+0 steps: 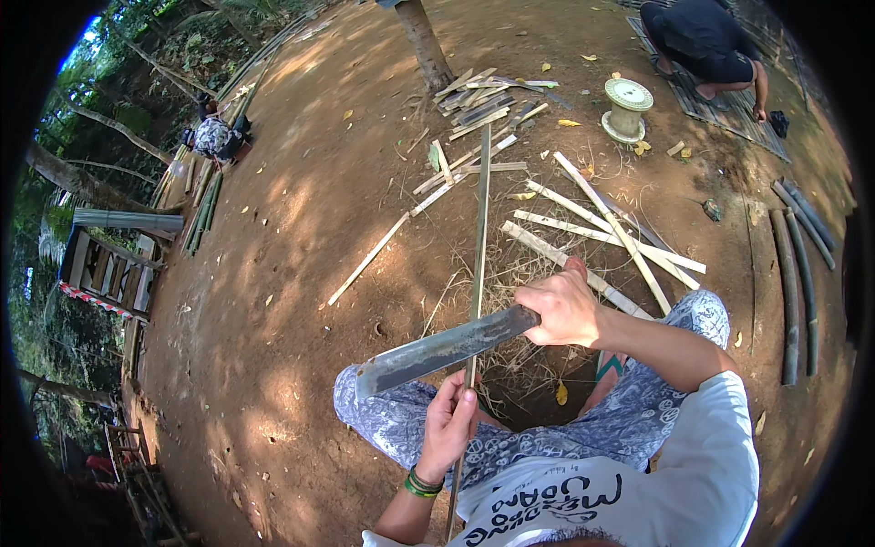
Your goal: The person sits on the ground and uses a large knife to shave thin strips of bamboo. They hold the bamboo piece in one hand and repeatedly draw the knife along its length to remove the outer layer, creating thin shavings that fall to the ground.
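My right hand point(563, 308) is closed round the handle of a machete point(437, 354), whose broad dark blade points left across my lap. Under the blade runs a long thin bamboo strip point(483, 219), reaching from beside my body out over the ground ahead. The fingers of my left hand point(451, 417) pinch this strip just on the near side of the blade. Blade and strip cross; whether they touch I cannot tell. Thin shavings point(510, 310) lie on the soil beyond my knees.
Pale split bamboo pieces point(611, 232) lie ahead, with a larger pile point(483, 100) by a tree trunk point(421, 46). A cream spool point(627, 109) stands farther right. Dark poles point(791, 292) lie at right. One person point(706, 41) crouches at far right, another point(219, 137) sits at far left.
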The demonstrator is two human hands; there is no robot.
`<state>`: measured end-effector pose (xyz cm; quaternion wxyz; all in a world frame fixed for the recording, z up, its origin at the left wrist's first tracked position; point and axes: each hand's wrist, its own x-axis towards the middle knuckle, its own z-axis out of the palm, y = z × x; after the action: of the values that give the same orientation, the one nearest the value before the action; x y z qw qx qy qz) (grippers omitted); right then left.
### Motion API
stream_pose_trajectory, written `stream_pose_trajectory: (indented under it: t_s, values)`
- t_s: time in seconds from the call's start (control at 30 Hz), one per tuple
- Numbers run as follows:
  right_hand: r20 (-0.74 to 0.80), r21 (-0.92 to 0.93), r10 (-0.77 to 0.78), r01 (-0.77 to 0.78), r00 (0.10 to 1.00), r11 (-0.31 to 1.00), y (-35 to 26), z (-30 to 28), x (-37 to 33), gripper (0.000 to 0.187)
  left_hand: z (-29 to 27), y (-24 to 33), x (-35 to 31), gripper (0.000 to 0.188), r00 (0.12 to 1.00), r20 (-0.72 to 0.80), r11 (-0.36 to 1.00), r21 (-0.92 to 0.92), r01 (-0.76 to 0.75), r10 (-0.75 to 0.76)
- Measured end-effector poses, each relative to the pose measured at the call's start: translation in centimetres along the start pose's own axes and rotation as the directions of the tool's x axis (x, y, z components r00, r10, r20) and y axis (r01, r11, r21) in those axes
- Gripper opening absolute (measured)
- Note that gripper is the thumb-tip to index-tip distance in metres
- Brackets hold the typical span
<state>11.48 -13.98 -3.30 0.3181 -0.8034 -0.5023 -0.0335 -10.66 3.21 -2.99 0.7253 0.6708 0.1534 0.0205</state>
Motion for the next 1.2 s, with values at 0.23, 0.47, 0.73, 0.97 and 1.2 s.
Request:
stream_pose_trajectory:
  t_s: [0.23,0.47,0.73,0.97,1.2]
  values:
    - [-0.038,-0.098,0.044,-0.048,0.998,0.994,0.6,-0.8,0.2,0.025,0.0,0.6,-0.6,0.040,0.999,0.032,0.999,0.035,0.005,-0.006]
    - [-0.213,-0.177,0.174,-0.213,0.962,0.961,3.6,-3.1,1.8,0.014,-0.6,0.1,-3.5,0.040,0.998,0.050,0.999,0.029,0.034,-0.036]
    - [-0.240,-0.230,0.102,-0.159,0.965,0.960,6.0,-3.7,2.0,0.011,-1.0,-0.3,-6.1,0.041,0.994,0.059,0.995,-0.034,0.090,-0.088]
    - [-0.191,-0.263,0.186,-0.233,0.964,0.936,7.3,-3.4,2.4,0.007,-1.6,-0.6,-7.3,0.042,0.989,0.085,0.990,-0.069,0.127,-0.121]
    - [-0.529,-0.084,0.553,-0.688,0.644,0.721,16.5,-11.1,1.0,0.027,-2.7,-1.5,-12.6,0.042,0.990,-0.015,0.972,-0.191,0.136,-0.142]
